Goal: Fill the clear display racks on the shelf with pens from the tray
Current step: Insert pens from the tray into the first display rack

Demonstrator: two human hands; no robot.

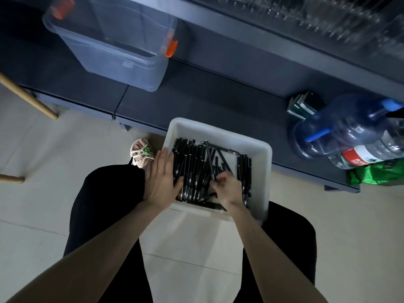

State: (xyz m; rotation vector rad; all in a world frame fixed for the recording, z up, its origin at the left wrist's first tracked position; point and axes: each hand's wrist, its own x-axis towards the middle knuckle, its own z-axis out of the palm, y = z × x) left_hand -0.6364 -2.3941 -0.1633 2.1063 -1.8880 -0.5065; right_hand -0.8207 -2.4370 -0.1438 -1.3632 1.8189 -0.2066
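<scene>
Hazard: right hand (225, 185) pinches 1 pen (209, 159) from crossed pens (192, 169) in tray (218, 129), left hand (161, 173) flat-fingered alongside; neighbours may snag, spill.

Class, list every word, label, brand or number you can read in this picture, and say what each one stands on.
Nothing here can actually be read.
Red label on the clear bottle: white characters, too blurred.
Small sticker on the blue water jug: too small.
Pale sticker on the clear bin: blurred.
Green packs on the dark ledge: markings illegible.
On the pens in the tray: no print shows.
</scene>
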